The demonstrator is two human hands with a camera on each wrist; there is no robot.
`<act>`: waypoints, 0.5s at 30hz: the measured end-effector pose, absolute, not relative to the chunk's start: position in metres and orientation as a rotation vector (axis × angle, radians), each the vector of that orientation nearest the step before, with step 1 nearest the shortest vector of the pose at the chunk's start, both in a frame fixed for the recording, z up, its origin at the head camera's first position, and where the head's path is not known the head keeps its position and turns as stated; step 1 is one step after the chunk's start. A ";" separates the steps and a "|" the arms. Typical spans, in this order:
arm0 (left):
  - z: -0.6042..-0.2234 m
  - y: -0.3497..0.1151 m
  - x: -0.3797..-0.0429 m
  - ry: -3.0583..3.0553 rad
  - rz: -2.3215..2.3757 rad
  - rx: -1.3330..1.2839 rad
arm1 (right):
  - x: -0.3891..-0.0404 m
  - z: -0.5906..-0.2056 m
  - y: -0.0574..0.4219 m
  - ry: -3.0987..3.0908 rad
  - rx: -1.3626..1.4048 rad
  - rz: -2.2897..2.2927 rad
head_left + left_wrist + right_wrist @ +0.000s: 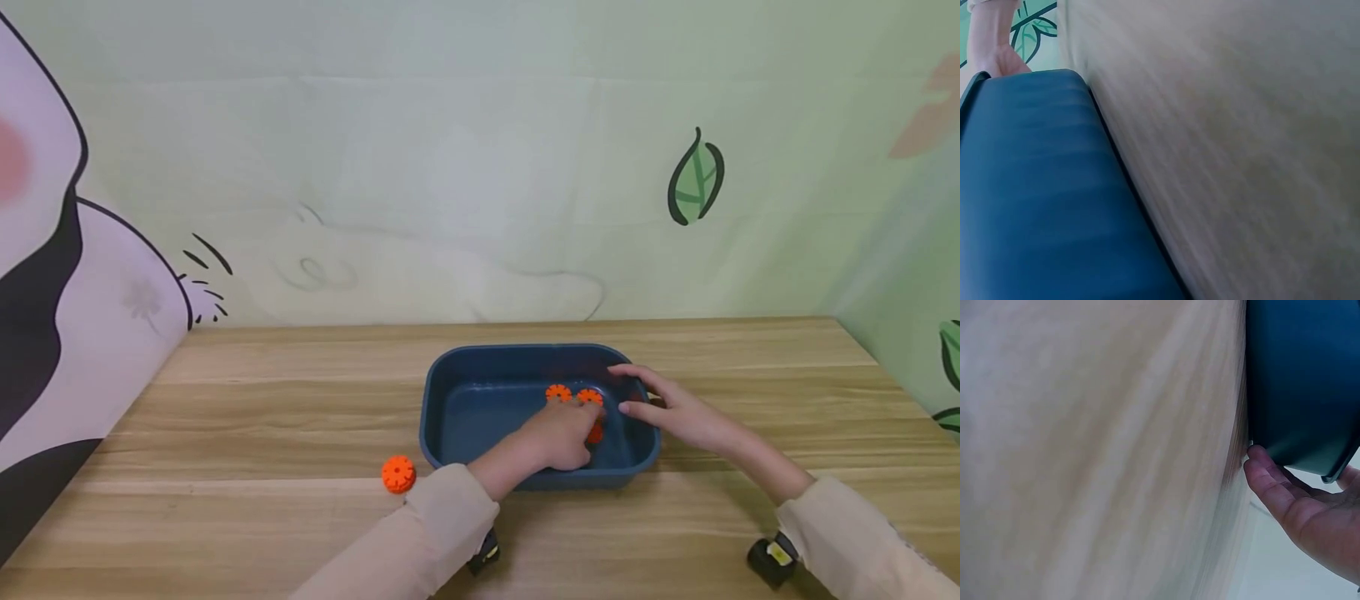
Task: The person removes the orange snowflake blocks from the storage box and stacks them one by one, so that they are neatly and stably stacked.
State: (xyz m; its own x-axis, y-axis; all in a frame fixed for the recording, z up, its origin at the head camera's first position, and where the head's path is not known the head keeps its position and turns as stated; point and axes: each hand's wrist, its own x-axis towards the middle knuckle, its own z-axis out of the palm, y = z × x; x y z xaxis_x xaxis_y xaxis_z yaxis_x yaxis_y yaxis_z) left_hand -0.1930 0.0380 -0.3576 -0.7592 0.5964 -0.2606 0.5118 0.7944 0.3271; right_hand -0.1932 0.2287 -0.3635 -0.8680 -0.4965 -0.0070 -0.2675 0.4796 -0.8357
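Blue basin: the oblong basin (pixel 480 408) stands upright on the wood-grain desk (pixel 262 400), its long sides running across in front of the person; its rounded rim faces up, and the left wrist view shows its smooth outer wall close by.
Orange discs in the basin: three show, all in the right half; the notched disc (pixel 558 392) farthest left lies beside a second disc (pixel 590 396), partly covered by fingers; a third disc (pixel 596 433) peeks out nearer the person, mostly behind the hand.
Orange disc on the desk: a notched disc (pixel 398 472) with a central hole lies just beside the basin's near left corner; its edge looks layered, so it may be more than one.
Left hand: the left hand (pixel 561 433) reaches over the near rim into the basin, its fingers at the discs; whether they pinch one, I cannot tell.
Right hand: the right hand (pixel 678 412) curls round the basin's right end, thumb over the rim and some fingers low along the outer wall.
Sleeves: pale cuffs on both arms; a small black device (pixel 772 561) sits under the right cuff.
Backdrop: pale green cloth (pixel 450 167), printed with a black-outlined leaf (pixel 696 179).
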 end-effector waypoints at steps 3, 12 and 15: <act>-0.359 0.038 -0.192 2.650 0.330 0.818 | -0.193 -0.364 0.229 2.480 -0.652 -1.330; -0.360 0.038 -0.193 2.647 0.292 0.815 | -0.193 -0.363 0.230 2.485 -0.624 -1.326; -0.361 0.038 -0.193 2.647 0.289 0.802 | -0.194 -0.363 0.230 2.482 -0.622 -1.325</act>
